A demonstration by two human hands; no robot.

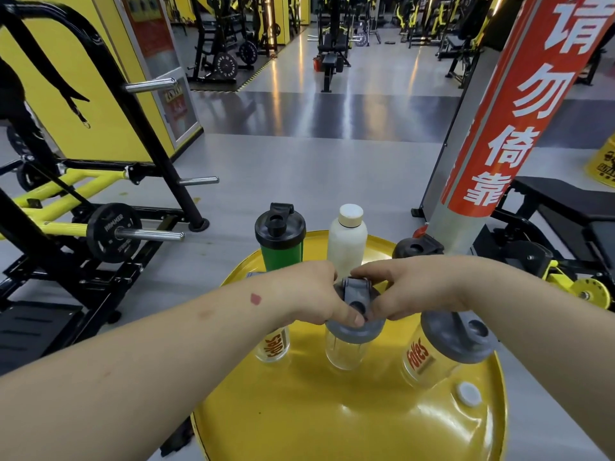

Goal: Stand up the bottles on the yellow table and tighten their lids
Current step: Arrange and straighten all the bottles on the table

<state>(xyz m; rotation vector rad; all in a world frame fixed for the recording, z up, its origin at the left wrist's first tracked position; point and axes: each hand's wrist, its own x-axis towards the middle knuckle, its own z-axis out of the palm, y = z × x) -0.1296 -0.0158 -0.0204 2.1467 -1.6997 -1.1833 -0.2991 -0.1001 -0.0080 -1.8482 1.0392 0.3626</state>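
A clear shaker bottle [344, 351] with a grey lid [356, 322] stands upright in the middle of the round yellow table [332, 420]. My left hand [312, 294] and my right hand [406, 284] both grip that lid from opposite sides. A second clear bottle [273, 347] with orange lettering stands under my left wrist, its top hidden. A third clear bottle [442, 347] with a grey lid stands at the right. Behind them stand a green bottle [281, 241] with a black lid and a white bottle [347, 241]. A black lid [416, 249] shows behind my right hand.
A small white cap [468, 394] sits in the table's surface near its right rim. A red-and-silver pillar [492, 144] rises close behind on the right. A weight rack with plates [113, 232] stands to the left, a black bench [572, 207] to the right.
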